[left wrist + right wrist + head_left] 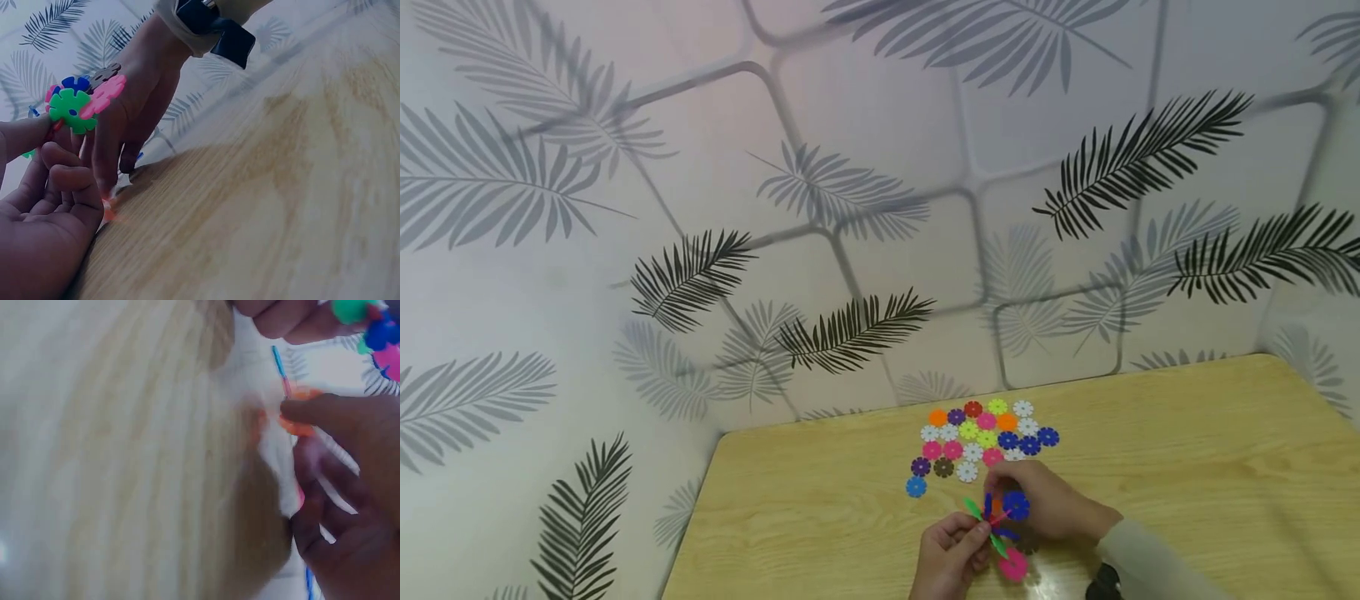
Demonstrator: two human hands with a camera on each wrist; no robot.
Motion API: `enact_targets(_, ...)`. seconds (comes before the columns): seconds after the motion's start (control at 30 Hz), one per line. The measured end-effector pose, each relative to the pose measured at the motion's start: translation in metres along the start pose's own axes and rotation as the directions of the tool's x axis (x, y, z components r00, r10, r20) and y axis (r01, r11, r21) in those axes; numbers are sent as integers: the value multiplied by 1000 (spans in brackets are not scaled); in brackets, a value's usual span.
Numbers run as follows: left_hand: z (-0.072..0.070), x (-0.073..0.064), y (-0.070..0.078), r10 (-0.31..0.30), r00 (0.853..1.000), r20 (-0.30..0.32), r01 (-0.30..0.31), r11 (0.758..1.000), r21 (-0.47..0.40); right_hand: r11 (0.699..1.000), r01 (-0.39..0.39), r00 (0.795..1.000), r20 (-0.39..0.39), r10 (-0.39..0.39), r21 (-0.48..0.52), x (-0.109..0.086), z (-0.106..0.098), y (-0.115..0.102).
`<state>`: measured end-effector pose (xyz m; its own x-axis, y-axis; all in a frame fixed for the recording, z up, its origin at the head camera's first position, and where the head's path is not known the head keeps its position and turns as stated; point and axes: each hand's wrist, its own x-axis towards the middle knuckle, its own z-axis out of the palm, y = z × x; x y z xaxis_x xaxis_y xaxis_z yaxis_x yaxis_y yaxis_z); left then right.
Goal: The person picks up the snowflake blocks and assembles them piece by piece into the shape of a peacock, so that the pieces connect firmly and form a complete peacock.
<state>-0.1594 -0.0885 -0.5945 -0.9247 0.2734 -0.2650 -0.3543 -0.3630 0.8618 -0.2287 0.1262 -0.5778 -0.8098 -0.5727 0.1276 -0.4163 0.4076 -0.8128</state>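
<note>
My left hand (951, 552) pinches a cluster of interlocked plastic snowflake discs between thumb and fingertips. In the cluster are a blue disc (1017, 505), a pink disc (1013, 565) and, plain in the left wrist view, a green disc (72, 112) and a brown disc (105, 74). Just beyond the cluster is my right hand (1048, 500), low over the table. Its thumb and fingertips pinch an orange disc (295, 427) close to the tabletop in the right wrist view. The fingers cover part of that disc.
Loose discs lie flat in a group beyond my hands, among them a light blue disc (916, 486), a brown one (943, 467) and a white one (967, 472). The wooden table (805, 500) meets a leaf-patterned wall (880, 250) at the back.
</note>
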Motion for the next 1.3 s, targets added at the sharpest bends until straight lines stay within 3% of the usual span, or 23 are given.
enact_targets(0.1,2,1,-1,-14,999,-42,15,1000,20,987,-123,987,-90,132,106,-4,-4,-1)
enact_targets(0.23,3,2,-2,-17,996,-86,23,998,59,962,-169,954,-210,214,213,-12,-16,-9)
enact_targets(0.4,3,4,-3,-11,996,-91,19,996,84,960,-122,953,-240,184,253,-23,-30,-28)
enact_targets(0.53,3,4,-3,-9,996,-93,18,996,92,968,-107,957,-240,162,226,-27,-31,-38)
enact_targets(0.8,4,2,-1,-2,997,-81,10,995,98,974,-51,960,-257,108,221,-29,-24,-36)
enact_targets(1.0,6,2,0,-8,995,-97,19,992,121,973,-58,964,-240,113,222,-27,-23,-38)
enact_targets(1.3,4,0,-1,45,997,-60,-33,981,191,976,-49,977,-192,91,212,-25,-26,-42)
